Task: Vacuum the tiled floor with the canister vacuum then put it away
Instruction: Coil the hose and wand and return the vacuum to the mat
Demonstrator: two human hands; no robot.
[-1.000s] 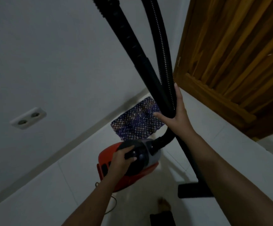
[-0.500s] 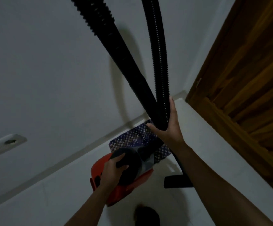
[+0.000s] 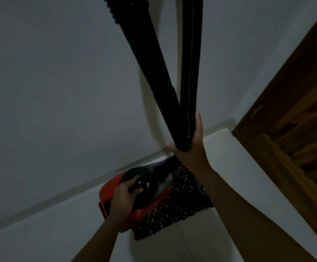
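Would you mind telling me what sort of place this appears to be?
Probably a room corner in a home: pale tiled floor, plain white wall, wooden door, and a patterned mat beside the red canister vacuum.

floor (image 3: 220, 233): pale tiles with thin grout lines, running up to a pale skirting along the wall
mat (image 3: 182, 205): dark, dotted pattern, flat on the tiles near the corner
canister vacuum (image 3: 135, 195): red and black, over the mat's left edge; contact unclear

Dim rm, low light. Plain white wall (image 3: 59, 82) meets pale tiled floor (image 3: 239, 176) w/ baseboard strip (image 3: 78, 188). Wooden door (image 3: 305, 129) at right; dark patterned mat (image 3: 182, 208) by wall.
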